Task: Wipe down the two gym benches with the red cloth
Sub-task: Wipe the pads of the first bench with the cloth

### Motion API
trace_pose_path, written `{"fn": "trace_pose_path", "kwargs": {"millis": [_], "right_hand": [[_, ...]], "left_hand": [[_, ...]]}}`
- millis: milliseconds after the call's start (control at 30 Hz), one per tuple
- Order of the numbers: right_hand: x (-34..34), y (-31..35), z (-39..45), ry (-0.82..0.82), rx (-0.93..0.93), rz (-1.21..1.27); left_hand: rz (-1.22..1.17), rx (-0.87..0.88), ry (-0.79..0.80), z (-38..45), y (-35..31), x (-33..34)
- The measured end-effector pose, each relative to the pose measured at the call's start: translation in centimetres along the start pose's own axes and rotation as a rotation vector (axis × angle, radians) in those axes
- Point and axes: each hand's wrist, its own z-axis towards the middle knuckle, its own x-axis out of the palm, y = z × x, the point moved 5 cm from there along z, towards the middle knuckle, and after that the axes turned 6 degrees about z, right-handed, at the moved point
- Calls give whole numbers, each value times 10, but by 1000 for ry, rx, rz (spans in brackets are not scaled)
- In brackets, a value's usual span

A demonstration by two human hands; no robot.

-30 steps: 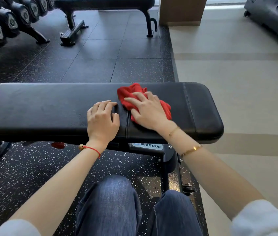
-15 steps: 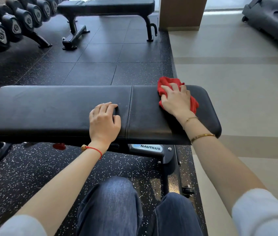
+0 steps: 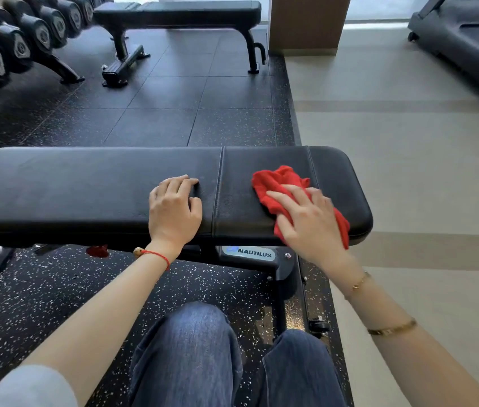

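The right hand (image 3: 310, 221) presses the red cloth (image 3: 279, 183) flat on the near bench (image 3: 85, 183), at 3 o'clock of the pad seam. The left hand (image 3: 173, 210) rests on the pad at 9 o'clock of the seam, its fingers (image 3: 184, 183) bent. The second bench (image 3: 185, 13) stands at 12 o'clock, the dumbbells (image 3: 12, 45) at 10 o'clock.

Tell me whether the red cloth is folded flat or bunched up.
Bunched up. The red cloth lies crumpled in uneven folds on the near bench, pressed under the right hand.
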Motion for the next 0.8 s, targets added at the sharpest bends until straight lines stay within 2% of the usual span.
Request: {"fn": "trace_pose_path", "kwargs": {"millis": [267, 433, 533, 600, 667, 733, 800], "right_hand": [[-2, -56, 54, 21, 252, -32], [0, -43, 63, 61, 151, 11], [-10, -41, 57, 5, 68, 253], [-17, -47, 58, -56, 85, 379], [-18, -59, 61, -59, 202, 300], [-15, -72, 61, 23, 378, 131], [-12, -75, 60, 74, 441, 62]], "left_hand": [[13, -1, 8, -1, -2, 1], [35, 62, -36, 0, -2, 3], [36, 90, -63, 2, 1, 5], [36, 92, -65, 2, 2, 6], [35, 98, -68, 2, 2, 6], [31, 107, -69, 2, 0, 6], [33, 120, -65, 1, -2, 6]]}}
